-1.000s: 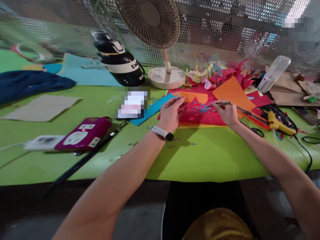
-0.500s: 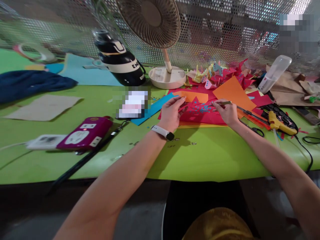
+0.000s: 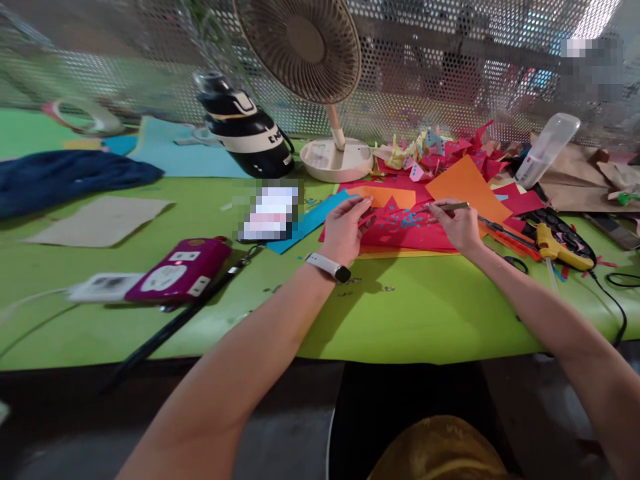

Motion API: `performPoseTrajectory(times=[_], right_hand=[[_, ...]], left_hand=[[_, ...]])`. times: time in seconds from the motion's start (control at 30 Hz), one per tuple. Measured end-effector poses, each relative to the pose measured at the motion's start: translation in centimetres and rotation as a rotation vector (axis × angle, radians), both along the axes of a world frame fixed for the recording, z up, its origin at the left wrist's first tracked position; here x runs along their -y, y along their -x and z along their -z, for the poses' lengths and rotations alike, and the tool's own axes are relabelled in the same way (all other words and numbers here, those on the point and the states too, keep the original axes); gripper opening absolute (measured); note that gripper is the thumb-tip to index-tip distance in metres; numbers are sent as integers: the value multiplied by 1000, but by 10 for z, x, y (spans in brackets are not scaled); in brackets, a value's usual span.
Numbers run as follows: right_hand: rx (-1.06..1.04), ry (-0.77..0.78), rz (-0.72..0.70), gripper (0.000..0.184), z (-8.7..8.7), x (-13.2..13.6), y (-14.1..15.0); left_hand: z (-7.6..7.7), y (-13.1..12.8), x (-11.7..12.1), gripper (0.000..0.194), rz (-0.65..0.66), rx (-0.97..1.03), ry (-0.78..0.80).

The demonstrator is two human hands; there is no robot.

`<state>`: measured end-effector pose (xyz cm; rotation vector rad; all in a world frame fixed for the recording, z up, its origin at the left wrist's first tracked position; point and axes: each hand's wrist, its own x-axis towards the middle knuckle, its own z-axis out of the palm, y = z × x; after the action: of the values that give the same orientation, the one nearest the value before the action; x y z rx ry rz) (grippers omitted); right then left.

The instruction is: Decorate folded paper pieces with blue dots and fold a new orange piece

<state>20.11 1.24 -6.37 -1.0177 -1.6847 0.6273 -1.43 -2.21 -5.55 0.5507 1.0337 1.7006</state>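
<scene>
My left hand (image 3: 345, 230), with a watch on its wrist, is closed, thumb and fingers pinching a red folded paper piece (image 3: 370, 219). Much of that piece blends into the red paper sheet (image 3: 380, 237) below. In my right hand (image 3: 457, 227) is a slim metallic pair of tweezers (image 3: 457, 206), gripped like a pen, its tip pointing left toward the other hand. Between the hands, many tiny blue paper bits (image 3: 407, 219) are scattered over the red sheet. An orange paper strip (image 3: 385, 196) lies just behind them.
Behind stand a fan (image 3: 337, 160), a black bottle (image 3: 250, 140) and a heap of folded paper shapes (image 3: 450, 150). Rightward lie orange paper (image 3: 463, 183), scissors (image 3: 515, 265), a yellow glue gun (image 3: 560, 250) and a clear bottle (image 3: 547, 150). Leftward are a phone (image 3: 270, 210) and a purple power strip (image 3: 180, 270).
The view has shifted slightly, so things on the left sit a little further right and lower. Both hands keep nearly the same place and grip.
</scene>
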Motion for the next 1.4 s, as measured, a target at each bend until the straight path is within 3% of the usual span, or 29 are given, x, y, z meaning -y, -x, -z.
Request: performPoseTrajectory(times=[0.43,0.77,1.1,1.4], right_hand=[[-66,17,-15,44,-8,5,-1],[-116,-63,-59,33,-36,35,3],[-58,32,-83,37,-11,17,0],[-7,34,-95,38,-1,13,1]], left_hand=[[7,2,-4,19,17,-32,-18],[6,-6,3,24,63,-21,1],[8,-1,-1,17,31,-32,-7],[9,1,-3,19,15,-47,-23]])
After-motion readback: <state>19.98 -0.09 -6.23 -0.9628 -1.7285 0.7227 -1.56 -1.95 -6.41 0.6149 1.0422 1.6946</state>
